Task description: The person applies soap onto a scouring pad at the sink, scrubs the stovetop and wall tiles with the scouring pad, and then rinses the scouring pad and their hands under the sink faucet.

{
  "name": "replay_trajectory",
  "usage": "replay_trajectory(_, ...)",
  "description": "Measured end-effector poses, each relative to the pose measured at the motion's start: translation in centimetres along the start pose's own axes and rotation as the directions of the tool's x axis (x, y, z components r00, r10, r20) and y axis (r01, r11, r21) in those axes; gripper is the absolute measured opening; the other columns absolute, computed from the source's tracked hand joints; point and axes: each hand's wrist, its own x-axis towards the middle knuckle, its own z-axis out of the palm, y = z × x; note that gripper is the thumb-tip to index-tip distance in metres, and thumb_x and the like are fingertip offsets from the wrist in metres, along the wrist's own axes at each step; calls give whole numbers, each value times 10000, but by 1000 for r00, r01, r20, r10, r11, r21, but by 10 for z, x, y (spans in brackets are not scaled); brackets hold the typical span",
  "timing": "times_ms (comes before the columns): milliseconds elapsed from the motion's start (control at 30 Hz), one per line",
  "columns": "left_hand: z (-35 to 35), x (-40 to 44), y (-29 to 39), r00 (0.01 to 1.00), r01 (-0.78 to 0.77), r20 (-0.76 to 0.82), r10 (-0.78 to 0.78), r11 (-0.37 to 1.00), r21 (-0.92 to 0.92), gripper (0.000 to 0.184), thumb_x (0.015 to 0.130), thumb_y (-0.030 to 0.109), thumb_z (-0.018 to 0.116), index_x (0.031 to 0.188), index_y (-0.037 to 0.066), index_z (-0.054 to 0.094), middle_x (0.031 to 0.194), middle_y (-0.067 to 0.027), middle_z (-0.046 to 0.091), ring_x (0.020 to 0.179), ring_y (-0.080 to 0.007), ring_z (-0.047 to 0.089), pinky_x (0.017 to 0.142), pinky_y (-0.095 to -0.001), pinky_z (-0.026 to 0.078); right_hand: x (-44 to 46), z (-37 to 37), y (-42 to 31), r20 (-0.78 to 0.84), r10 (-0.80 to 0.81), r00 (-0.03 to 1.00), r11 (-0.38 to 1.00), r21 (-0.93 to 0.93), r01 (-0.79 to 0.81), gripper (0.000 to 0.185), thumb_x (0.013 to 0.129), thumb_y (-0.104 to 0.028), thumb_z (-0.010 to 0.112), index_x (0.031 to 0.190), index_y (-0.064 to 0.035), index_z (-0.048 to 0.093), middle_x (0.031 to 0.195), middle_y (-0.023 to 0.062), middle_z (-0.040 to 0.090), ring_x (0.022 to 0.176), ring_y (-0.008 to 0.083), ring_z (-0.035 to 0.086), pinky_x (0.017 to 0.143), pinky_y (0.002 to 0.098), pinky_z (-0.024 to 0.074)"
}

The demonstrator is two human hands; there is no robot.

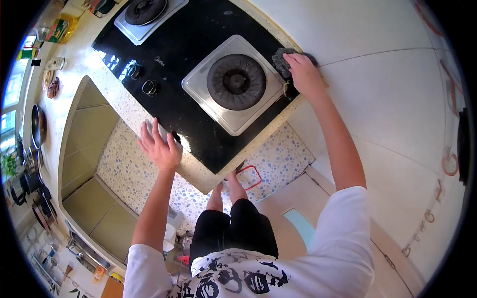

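Head view shows a black glass cooktop [206,30] set in a pale speckled counter [84,67], running from the upper left to the middle of the frame. The right hand [305,77], at the upper right, lies with its fingers bent and close together on a dark grey cloth [280,63]. The cloth sits bunched at the cooktop's edge, beside the white tiled wall [377,30]; whether the fingers pinch it or only press on it, I cannot tell. The left hand [161,149], left of centre, is spread with nothing in its grasp, fingers fanned out over the counter's edge beside the glass. A small black knob [176,135] is just beside its thumb, and two round knobs stand farther up and to the left.

Between the hands, near the centre, a square silver tray [236,124] carries a burner with a dark pleated disc [218,92]. A thin yellowish strand [285,89] lies at the tray's right corner, just below the cloth. Another tray and dark disc are at the top left. An oil bottle [63,29] stands in the upper left corner, with a frying pan [38,126] at the left edge. Blue-spotted flooring [285,149] shows below the counter.
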Motion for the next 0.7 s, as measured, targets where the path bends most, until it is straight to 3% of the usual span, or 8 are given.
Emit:
replay_trajectory(133, -2, 0, 2, 1000, 7, 10, -7, 1000, -4, 621, 998, 372, 533, 1593, 211, 459, 1675, -195, 327, 1584, -372, 260, 1287, -605, 96, -18, 4, -3, -10, 172, 985, 985, -22, -172, 382, 938, -45, 665, 1319, -47, 684, 1234, 134, 668, 1147, 327, 633, 968, 430, 541)
replay_trajectory(233, -1, 0, 2, 1000, 1, 3, -1, 1000, -10, 619, 1000, 373, 532, 1593, 210, 459, 1672, -197, 329, 1584, -370, 258, 1288, -601, 94, -21, 5, -18, -38, 373, 927, 926, 87, -368, 336, 921, -81, 718, 1254, -45, 728, 1157, 146, 707, 1039, 344, 679, 939, 442, 553)
replay_trajectory(333, -2, 0, 1, 1000, -6, 11, 6, 1000, -10, 617, 1000, 369, 533, 1591, 209, 460, 1673, -194, 330, 1583, -368, 256, 1290, -595, 94, -23, 6, -20, -64, 470, 880, 850, 301, -432, 274, 916, -105, 742, 1181, -40, 764, 1060, 155, 740, 953, 358, 704, 916, 445, 559)
replay_trajectory(433, -1, 1, 1, 1000, -9, 9, 10, 1000, -12, 611, 1003, 370, 529, 1588, 208, 463, 1672, -191, 331, 1585, -366, 251, 1292, -590, 95, -32, -14, -26, -110, 685, 720, 643, 557, -526, 263, 912, -131, 758, 1158, -38, 773, 1004, 158, 749, 948, 356, 707, 905, 443, 559)
replay_trajectory(467, -1, 0, 0, 1000, -11, 8, 11, 1000, -13, 609, 1004, 370, 529, 1588, 208, 463, 1673, -190, 332, 1585, -365, 253, 1292, -590, 95, -35, -25, -33, -135, 686, 715, 674, 487, -555, 293, 915, -150, 758, 1191, -48, 767, 993, 163, 748, 928, 362, 700, 914, 449, 554)
replay_trajectory(567, -3, 0, 2, 1000, -15, 11, 15, 1000, -14, 605, 1006, 370, 530, 1586, 208, 465, 1673, -186, 334, 1584, -364, 257, 1293, -590, 98, -56, 4, -11, -192, 484, 854, 875, 123, -468, 301, 935, -150, 735, 1223, -67, 760, 1030, 149, 740, 960, 358, 682, 926, 455, 545)
replay_trajectory(700, -3, 0, 1, 1000, -14, 7, 14, 1000, -13, 606, 1003, 368, 539, 1584, 209, 467, 1672, -184, 337, 1583, -363, 263, 1293, -590, 101, -61, 21, -16, -254, 341, 905, 940, 76, -333, 310, 946, -128, 701, 1250, -88, 749, 1119, 122, 711, 1033, 355, 649, 932, 454, 535)
